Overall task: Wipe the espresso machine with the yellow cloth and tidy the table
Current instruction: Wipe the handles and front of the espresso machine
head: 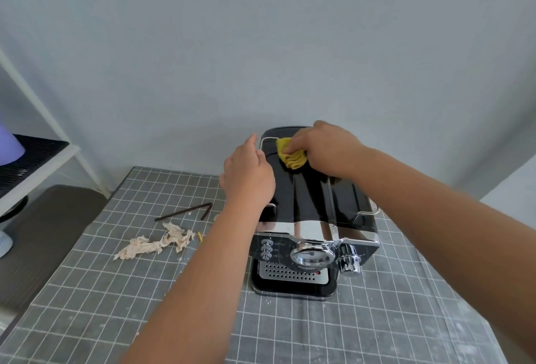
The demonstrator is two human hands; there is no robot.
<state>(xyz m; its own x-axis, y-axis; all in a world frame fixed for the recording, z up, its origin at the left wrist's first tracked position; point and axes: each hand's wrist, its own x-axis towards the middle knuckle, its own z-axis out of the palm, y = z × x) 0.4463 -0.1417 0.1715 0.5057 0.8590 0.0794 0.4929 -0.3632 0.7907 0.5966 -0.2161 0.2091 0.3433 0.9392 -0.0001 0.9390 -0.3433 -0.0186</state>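
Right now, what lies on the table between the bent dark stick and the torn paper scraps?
In the head view, only bare grid tablecloth shows between the bent dark stick and the torn paper scraps.

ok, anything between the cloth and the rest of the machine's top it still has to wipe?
Only the left hand, resting on the top's left edge. The right hand presses the yellow cloth on the far part of the espresso machine; the glossy top nearer the camera is otherwise bare.

Right hand (pixel 327 147) presses yellow cloth (pixel 291 157) on espresso machine (pixel 313 207) top
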